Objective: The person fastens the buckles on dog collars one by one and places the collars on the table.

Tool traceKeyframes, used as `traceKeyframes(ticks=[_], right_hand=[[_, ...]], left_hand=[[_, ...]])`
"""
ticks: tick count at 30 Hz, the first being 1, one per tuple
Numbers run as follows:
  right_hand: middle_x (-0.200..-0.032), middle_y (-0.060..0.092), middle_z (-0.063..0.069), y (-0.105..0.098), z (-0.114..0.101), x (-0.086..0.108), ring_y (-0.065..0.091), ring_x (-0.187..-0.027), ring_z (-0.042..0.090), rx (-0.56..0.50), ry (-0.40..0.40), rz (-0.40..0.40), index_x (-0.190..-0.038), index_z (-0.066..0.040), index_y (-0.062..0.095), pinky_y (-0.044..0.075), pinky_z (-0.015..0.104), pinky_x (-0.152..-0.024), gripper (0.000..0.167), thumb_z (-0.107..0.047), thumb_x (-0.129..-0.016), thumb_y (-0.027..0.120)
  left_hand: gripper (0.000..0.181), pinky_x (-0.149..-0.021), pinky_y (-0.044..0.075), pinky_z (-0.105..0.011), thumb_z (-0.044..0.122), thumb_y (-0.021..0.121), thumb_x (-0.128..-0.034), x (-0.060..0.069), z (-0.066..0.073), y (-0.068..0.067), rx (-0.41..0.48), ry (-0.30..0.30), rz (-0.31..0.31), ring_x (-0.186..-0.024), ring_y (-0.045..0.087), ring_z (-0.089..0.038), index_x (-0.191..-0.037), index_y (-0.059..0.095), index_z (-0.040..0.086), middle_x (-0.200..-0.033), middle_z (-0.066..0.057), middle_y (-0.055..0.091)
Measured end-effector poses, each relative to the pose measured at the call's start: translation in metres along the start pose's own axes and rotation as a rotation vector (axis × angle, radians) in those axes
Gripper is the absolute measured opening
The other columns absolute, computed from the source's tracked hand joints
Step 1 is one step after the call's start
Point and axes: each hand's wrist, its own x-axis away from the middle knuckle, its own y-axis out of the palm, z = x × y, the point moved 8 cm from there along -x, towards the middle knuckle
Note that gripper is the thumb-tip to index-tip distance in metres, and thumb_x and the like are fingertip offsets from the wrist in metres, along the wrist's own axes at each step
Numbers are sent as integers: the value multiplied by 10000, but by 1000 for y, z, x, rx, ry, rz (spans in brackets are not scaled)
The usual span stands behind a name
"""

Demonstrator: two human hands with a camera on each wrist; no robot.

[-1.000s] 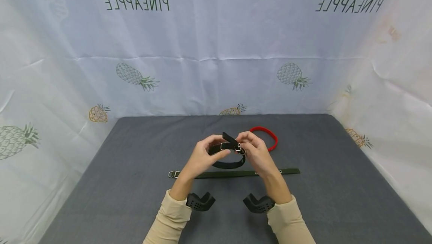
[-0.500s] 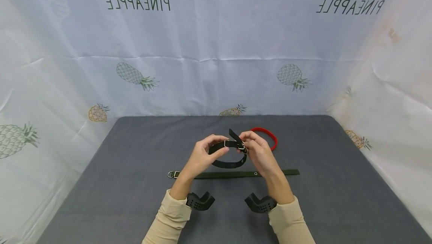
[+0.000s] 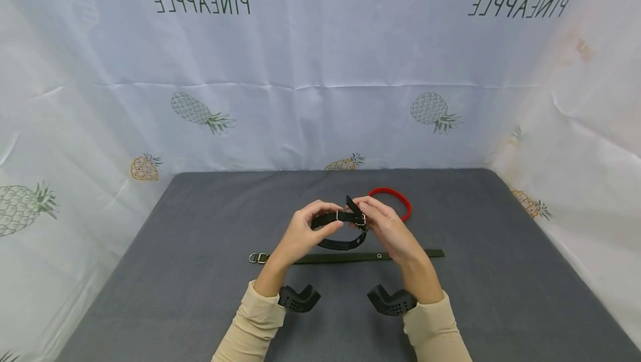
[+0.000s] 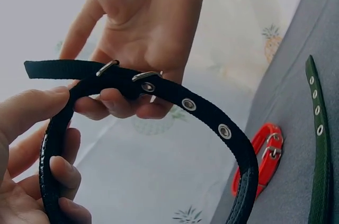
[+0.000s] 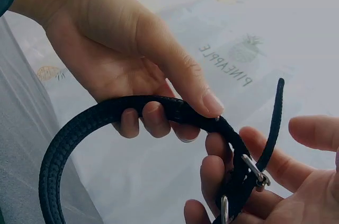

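Note:
Both hands hold a black dog collar (image 3: 340, 244) bent into a loop above the table. My left hand (image 3: 305, 228) grips its left side; in the right wrist view the left thumb presses on the band (image 5: 69, 131) and the fingers curl beneath. At the collar's metal buckle (image 3: 363, 219), my right hand (image 3: 393, 234) has its fingers curled behind the strap. Its thumb stands apart from the strap in the right wrist view. The free tail (image 4: 63, 69) sticks out past the buckle. Metal eyelets (image 4: 225, 131) line the band in the left wrist view.
A green collar (image 3: 345, 257) lies stretched out flat on the grey table (image 3: 210, 228), partly behind the forearms. Beyond the right hand lies a red collar (image 3: 409, 206) in a closed loop. White pineapple-print curtains (image 3: 300, 128) surround the table at the back and sides.
The black collar has shifted slightly to the right, with its tail at a different tilt. My right hand and forearm have moved a little right; my left hand keeps nearly the same place.

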Motion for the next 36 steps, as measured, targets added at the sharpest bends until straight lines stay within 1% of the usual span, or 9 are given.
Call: traceKeyframes(ticks=[3,7,9,11,16,22,25,31,36], right_hand=[[-1112,565,-74,2,0,0,595,-1007,117,11,6,-16,-1243,34,509,475,270,-945,423,-326,-1042,410],[-1063,560,-72,2,0,0,583,-978,119,9,-1,-26,-1122,-58,555,475,273,-944,307,-324,-1038,427],[-1032,562,-79,2,0,0,575,-952,111,8,-11,-26,-1043,-132,555,475,266,-937,229,-327,-1036,434],[-1003,560,-85,2,-1,-1,553,-936,113,6,-24,-26,-991,-164,542,467,267,-930,203,-333,-1034,438],[-935,550,-98,2,-1,-1,523,-894,124,14,-50,-10,-919,-187,545,448,284,-904,207,-335,-1029,452],[-820,480,-96,3,-5,-1,472,-832,87,-11,-123,10,-823,-207,562,405,257,-824,214,-211,-1020,479],[-793,486,-106,3,-6,-1,470,-815,81,-27,-153,19,-795,-209,570,405,255,-810,231,-155,-1006,492],[-849,608,-153,4,-7,-1,537,-841,73,-53,-178,32,-767,-229,595,443,236,-825,257,-99,-977,523],[-912,635,-158,5,-8,0,565,-905,66,-53,-194,43,-767,-246,600,461,226,-848,268,-73,-962,539]], left_hand=[[274,-863,524,-224,124,679,-898,0,2,0,-17,10,2,-978,615,-60,-1165,653,67,-1124,-127,656],[270,-834,530,-220,118,682,-896,0,3,-1,-25,28,8,-932,610,-54,-1156,658,50,-1086,-133,653],[270,-826,533,-217,115,685,-894,0,4,-1,-27,36,12,-916,606,-43,-1151,661,38,-1072,-134,652],[271,-819,532,-211,118,689,-891,-1,3,-2,-29,38,18,-906,600,-31,-1146,663,30,-1062,-129,651],[264,-805,531,-210,119,691,-890,-1,4,-3,-25,59,17,-895,588,-27,-1140,667,39,-1054,-129,650],[261,-794,540,-218,102,693,-885,1,9,-4,-31,95,-10,-912,601,-64,-1143,673,66,-1072,-127,651],[259,-787,544,-219,100,691,-885,1,10,-4,-31,113,-15,-909,599,-54,-1140,674,60,-1071,-133,649],[255,-708,534,-226,83,696,-876,1,13,-5,-34,159,-3,-856,573,-30,-1129,681,51,-1053,-132,652],[259,-728,530,-216,56,697,-868,2,15,-5,-48,201,13,-884,582,-54,-1127,686,41,-1045,-131,659]])
